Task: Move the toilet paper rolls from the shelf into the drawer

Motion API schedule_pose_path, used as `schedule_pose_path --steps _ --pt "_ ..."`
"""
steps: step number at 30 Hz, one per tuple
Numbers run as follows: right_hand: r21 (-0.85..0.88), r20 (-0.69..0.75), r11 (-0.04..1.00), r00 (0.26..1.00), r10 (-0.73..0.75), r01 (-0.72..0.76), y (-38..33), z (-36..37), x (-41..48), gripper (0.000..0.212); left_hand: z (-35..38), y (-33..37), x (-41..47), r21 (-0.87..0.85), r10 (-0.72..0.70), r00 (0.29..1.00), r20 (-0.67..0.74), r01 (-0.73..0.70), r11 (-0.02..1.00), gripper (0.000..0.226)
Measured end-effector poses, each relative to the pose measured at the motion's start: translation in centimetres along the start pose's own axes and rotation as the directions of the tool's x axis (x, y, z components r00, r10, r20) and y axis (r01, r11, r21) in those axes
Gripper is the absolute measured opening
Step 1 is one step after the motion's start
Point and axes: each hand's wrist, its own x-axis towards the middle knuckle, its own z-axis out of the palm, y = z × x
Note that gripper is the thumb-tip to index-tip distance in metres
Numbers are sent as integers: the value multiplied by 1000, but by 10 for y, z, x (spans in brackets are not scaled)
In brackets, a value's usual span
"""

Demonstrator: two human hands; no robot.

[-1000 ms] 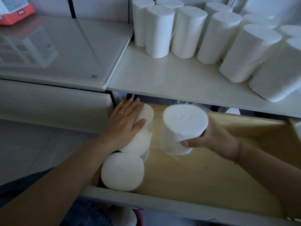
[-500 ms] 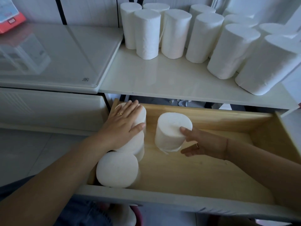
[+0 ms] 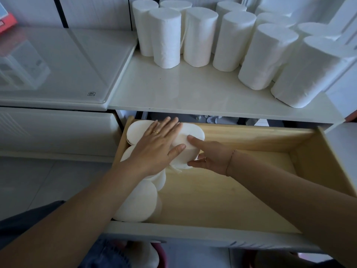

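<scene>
Several white toilet paper rolls stand upright at the back of the white shelf. Below it a wooden drawer is pulled out. A column of rolls stands along its left side, with the front roll nearest me. My left hand lies flat on the tops of the back rolls. A further roll stands just right of the column's back end. My right hand presses against its right side, thumb on the top edge, fingers fairly straight.
A glossy white appliance top adjoins the shelf on the left, with a red box at its far corner. The right part of the drawer floor is bare wood. A pink object sits below the drawer front.
My right hand lowered the roll into the drawer and pushed it left and back against the column. My left hand slid slightly right over the roll tops.
</scene>
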Motion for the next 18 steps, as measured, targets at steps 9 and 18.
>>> schedule_pose_path --steps 9,18 --pt "-656 -444 617 439 -781 434 -40 -80 -60 54 0 1 0 -36 -12 1000 -12 12 999 65" --pt "-537 -688 649 165 -706 539 -87 -183 -56 99 3 4 6 -11 -28 999 -19 28 1000 71"
